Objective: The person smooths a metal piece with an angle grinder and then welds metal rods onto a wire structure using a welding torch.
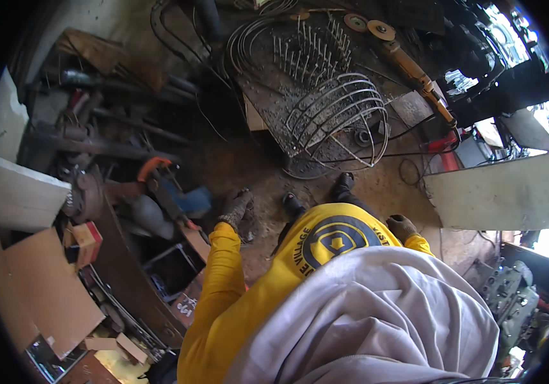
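Observation:
My left hand (pixel 236 207), in a dark grey work glove, hangs beside my left leg with its fingers stretched forward and nothing visible in them. My right hand (pixel 402 226), gloved too, hangs at my right side; its fingers are too dark and small to make out. Ahead of my feet, a rounded frame of bent metal rods (pixel 341 112) rests at the near right part of a metal worktable (pixel 265 102). Upright rods (pixel 313 51) stand in rows behind it. Neither hand touches the frame or the table.
An orange angle grinder (pixel 415 73) lies right of the rods, near a grinding disc (pixel 355 23). Coiled wire (pixel 239 48) sits at the table's left. Pale sheet panel (pixel 492 192) stands right; a bench vise (pixel 85 192), cardboard (pixel 50 288) and an orange-handled tool (pixel 153 168) are left.

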Motion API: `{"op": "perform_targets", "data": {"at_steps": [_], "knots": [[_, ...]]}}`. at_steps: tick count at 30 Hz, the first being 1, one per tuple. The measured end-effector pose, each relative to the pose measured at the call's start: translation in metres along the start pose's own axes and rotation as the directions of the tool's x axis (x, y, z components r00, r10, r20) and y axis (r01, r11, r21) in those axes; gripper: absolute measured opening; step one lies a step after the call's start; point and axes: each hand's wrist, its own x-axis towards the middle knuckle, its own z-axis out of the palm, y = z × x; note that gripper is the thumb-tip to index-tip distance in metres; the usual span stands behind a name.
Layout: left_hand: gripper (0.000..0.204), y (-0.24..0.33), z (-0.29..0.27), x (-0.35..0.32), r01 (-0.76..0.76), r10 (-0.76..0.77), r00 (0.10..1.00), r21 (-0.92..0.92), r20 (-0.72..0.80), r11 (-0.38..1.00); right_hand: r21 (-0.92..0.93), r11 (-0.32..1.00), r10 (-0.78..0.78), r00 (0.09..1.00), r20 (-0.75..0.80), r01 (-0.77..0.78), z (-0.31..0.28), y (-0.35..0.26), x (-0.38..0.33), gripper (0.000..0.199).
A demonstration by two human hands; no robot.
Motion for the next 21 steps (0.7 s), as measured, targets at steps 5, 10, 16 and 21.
{"op": "perform_targets", "data": {"at_steps": [5,10,16,21], "knots": [[0.02,0.097,-0.034,0.04,-0.007,-0.002,0.998,-0.145,-0.066,0.989,0.232,0.961,0.132,0.988,0.081,-0.148,0.01,-0.018,-0.022,0.044],[0.024,0.222,-0.051,0.062,-0.302,0.298,0.927,0.015,-0.229,0.953,0.358,0.919,0.129,0.985,0.117,-0.163,0.03,0.007,-0.005,0.044],[0.038,0.327,-0.051,0.144,-0.364,0.554,0.808,0.569,-0.2,0.737,0.604,0.764,0.201,0.973,0.113,-0.228,0.05,0.045,-0.005,0.044],[0.06,0.324,-0.051,0.226,-0.443,0.57,0.822,0.615,-0.013,0.653,0.637,0.736,0.215,0.971,0.103,-0.23,0.09,0.127,0.013,0.046]]}}
